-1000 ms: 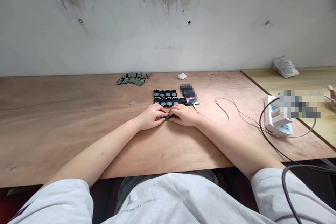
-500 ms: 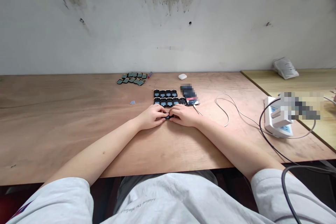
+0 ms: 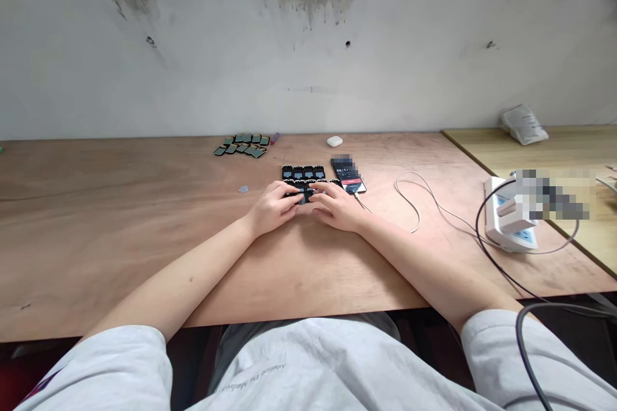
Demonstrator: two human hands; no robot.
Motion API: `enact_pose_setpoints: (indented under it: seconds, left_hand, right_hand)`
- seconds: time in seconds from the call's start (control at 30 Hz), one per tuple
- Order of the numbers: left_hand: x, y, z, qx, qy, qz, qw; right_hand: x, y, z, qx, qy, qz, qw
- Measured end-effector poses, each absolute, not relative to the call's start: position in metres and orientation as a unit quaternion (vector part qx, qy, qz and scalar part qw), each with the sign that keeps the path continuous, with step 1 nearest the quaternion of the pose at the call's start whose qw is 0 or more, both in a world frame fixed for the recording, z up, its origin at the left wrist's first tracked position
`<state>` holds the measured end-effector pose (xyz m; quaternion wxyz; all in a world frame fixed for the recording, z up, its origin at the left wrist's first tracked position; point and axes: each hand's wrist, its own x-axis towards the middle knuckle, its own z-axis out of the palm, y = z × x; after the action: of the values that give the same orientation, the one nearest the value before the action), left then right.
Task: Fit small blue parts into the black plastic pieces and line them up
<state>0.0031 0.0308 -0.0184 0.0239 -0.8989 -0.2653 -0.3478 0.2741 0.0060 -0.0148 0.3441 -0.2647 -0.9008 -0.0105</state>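
Two rows of small black square casings point(image 3: 303, 172) with blue-grey panels lie at the middle of the table; my hands partly cover the front row. At that row's near edge, a black casing point(image 3: 304, 197) sits between the fingertips of both hands. My left hand point(image 3: 274, 207) is closed on its left side, the thumb low and the fingers bent. From the right, my right hand point(image 3: 339, 207) grips it with curled fingertips. Whether this casing rests on the table or on the row is hidden. A small pale grey piece point(image 3: 243, 189) lies left of my left hand.
Several grey-green panels point(image 3: 242, 148) lie at the back left beside a screwdriver point(image 3: 274, 139). A phone point(image 3: 348, 174) on a white cable lies right of the casings, with a white earbud case point(image 3: 334, 141) behind. A power strip point(image 3: 509, 218) with cables stands at right.
Both hands have moved slightly forward, bringing the casing between them up to the front row. The phone screen now shows lit digits.
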Motion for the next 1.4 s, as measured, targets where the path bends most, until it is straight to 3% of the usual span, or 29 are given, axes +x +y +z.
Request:
enact_pose_setpoints:
  seconds: [0.17, 0.4, 0.63, 1.4]
  left_hand:
    - [-0.014, 0.057, -0.02, -0.799, -0.472, -0.366, 0.067]
    - [-0.028, 0.083, -0.02, -0.714, -0.659, -0.227, 0.059]
    - [-0.013, 0.094, -0.015, -0.741, -0.643, -0.185, 0.061]
    - [-0.014, 0.098, -0.02, -0.835, -0.519, -0.184, 0.002]
  right_hand:
    - [0.271, 0.001, -0.013, -0.235, -0.918, -0.008, 0.319]
    - [0.264, 0.004, -0.017, -0.207, -0.939, -0.01, 0.274]
    - [0.264, 0.002, -0.013, -0.224, -0.946, -0.003, 0.236]
    - [0.272, 0.005, -0.016, -0.25, -0.937, 0.001, 0.242]
